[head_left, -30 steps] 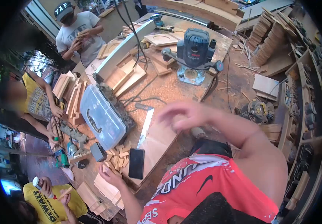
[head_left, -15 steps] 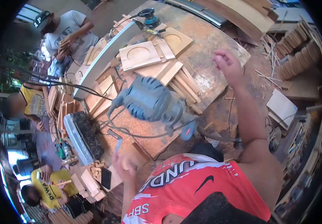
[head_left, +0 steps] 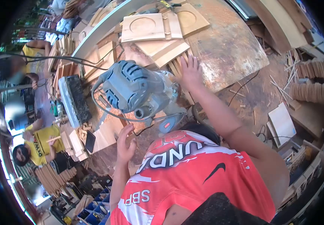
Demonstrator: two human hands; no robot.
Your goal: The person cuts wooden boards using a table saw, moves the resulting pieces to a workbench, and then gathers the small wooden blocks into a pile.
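Note:
A dusty blue corded power tool that looks like a router (head_left: 132,84) stands in the middle, close in front of me. My right hand (head_left: 191,73) rests palm down, fingers stretched out, on narrow wooden strips (head_left: 175,70) just beyond the tool. Its fingertips lie near a stack of pale boards (head_left: 162,52). Low and left of the tool, my left hand (head_left: 126,144) is raised with fingers apart and nothing visible in it. It is nearest to a flat wooden board (head_left: 107,135) on the bench. A board with a round recess (head_left: 142,27) lies farther back.
The dusty worktable (head_left: 233,48) extends to the right. A dark case with a clear lid (head_left: 73,99) and a phone (head_left: 90,141) lie left. Cords cross near the tool. Bundled wooden pieces (head_left: 314,80) stand at right. A person in a yellow shirt (head_left: 47,142) works at left.
My right hand has come down and leftward from above the table onto the wooden strips. My left hand has moved up towards the tool. The view has shifted, taking the sander out of sight.

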